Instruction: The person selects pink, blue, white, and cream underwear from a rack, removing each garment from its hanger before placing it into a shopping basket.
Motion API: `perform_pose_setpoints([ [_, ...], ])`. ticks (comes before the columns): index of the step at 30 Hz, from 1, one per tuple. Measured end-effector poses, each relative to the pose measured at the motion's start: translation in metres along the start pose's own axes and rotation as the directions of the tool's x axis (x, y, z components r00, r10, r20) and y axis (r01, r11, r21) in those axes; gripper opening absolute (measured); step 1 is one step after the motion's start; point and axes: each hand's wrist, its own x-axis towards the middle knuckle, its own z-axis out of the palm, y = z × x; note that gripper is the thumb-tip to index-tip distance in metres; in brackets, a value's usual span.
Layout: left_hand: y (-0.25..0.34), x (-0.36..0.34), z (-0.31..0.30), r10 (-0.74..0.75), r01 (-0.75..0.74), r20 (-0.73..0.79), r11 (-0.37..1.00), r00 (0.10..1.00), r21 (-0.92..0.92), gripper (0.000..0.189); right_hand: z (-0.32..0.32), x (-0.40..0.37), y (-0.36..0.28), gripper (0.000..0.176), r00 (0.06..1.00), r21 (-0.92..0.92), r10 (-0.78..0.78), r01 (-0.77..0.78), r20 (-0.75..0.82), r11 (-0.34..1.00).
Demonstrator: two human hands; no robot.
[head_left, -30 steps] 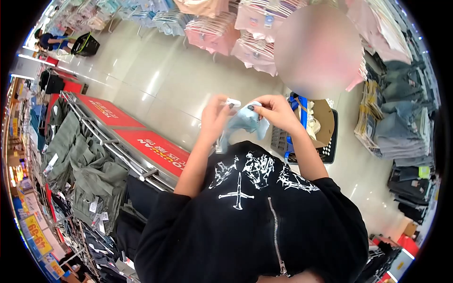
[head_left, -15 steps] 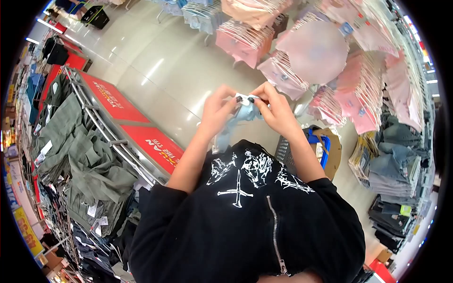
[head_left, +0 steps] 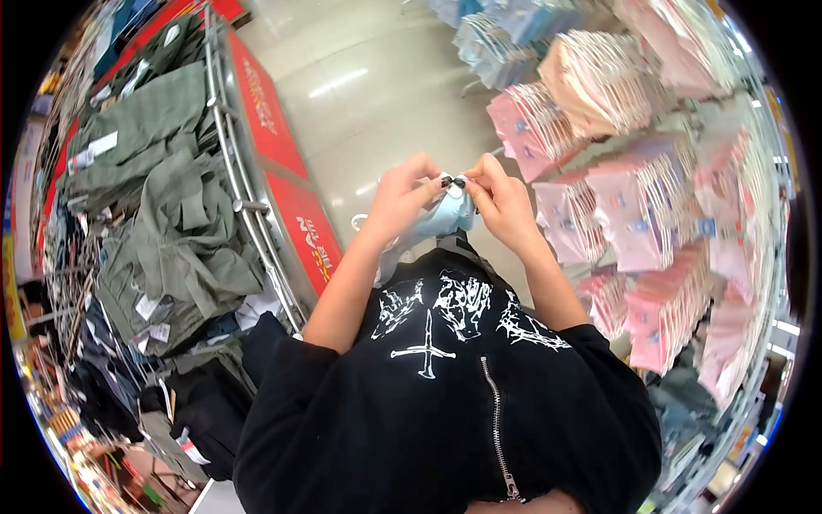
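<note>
Both hands meet in front of my chest at the upper edge of a light blue garment (head_left: 441, 218). My left hand (head_left: 404, 197) pinches it from the left, and my right hand (head_left: 503, 204) pinches it from the right, with the thumbs close together. Something small and white shows between the fingertips; what it is I cannot make out. The cloth droops below the fingers toward the black printed shirt (head_left: 428, 411) I wear. Beside my left wrist is a white hook-shaped piece (head_left: 358, 222), like a hanger's hook. My fingers partly hide the garment.
At left, a metal rail (head_left: 248, 206) with red sign panels (head_left: 300, 223) borders a rack of dark green trousers (head_left: 184, 227). On the right hang rows of pink garments (head_left: 638, 206), with light blue ones (head_left: 492, 51) farther back. A pale shiny floor (head_left: 342, 94) runs between them.
The view has turned, so the pink racks appear lower and nearer on the right, and the green trousers higher. Both hands keep their pinch on the light blue garment.
</note>
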Motion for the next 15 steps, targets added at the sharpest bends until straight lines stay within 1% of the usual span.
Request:
perform_pose_setpoints([
  [2,-0.001,0.012,-0.013,-0.029,0.028,-0.027,0.999,0.999,-0.029,0.014,0.005,0.023,0.001,0.012,0.998,-0.002,-0.017,0.018,0.053,1.0],
  [5,0.004,0.035,-0.027,-0.087,0.082,-0.079,0.995,0.993,-0.057,0.014,0.01,0.062,0.019,0.012,0.992,0.056,-0.082,0.077,0.095,0.995],
  [8,-0.003,0.068,-0.041,-0.068,0.053,-0.105,0.988,0.992,-0.144,0.015,-0.004,0.109,0.031,0.009,0.956,0.172,-0.069,0.019,0.285,0.985],
  [9,-0.003,0.081,-0.043,-0.06,0.04,-0.137,0.989,0.989,-0.144,0.015,-0.009,0.126,0.038,0.01,0.947,0.2,-0.105,0.044,0.303,0.979],
  [11,0.001,0.108,-0.042,-0.047,0.021,-0.188,0.99,0.981,-0.137,0.015,-0.019,0.16,0.05,0.01,0.93,0.261,-0.171,0.086,0.325,0.962],
  [14,0.007,0.156,-0.04,-0.016,-0.004,-0.226,0.996,0.974,-0.087,0.015,-0.043,0.204,0.058,0.012,0.943,0.168,-0.154,0.107,0.296,0.98],
  [15,0.009,0.173,-0.04,0.0,-0.027,-0.223,0.993,0.975,-0.115,0.015,-0.051,0.218,0.062,0.01,0.95,0.193,-0.168,0.119,0.263,0.974],
])
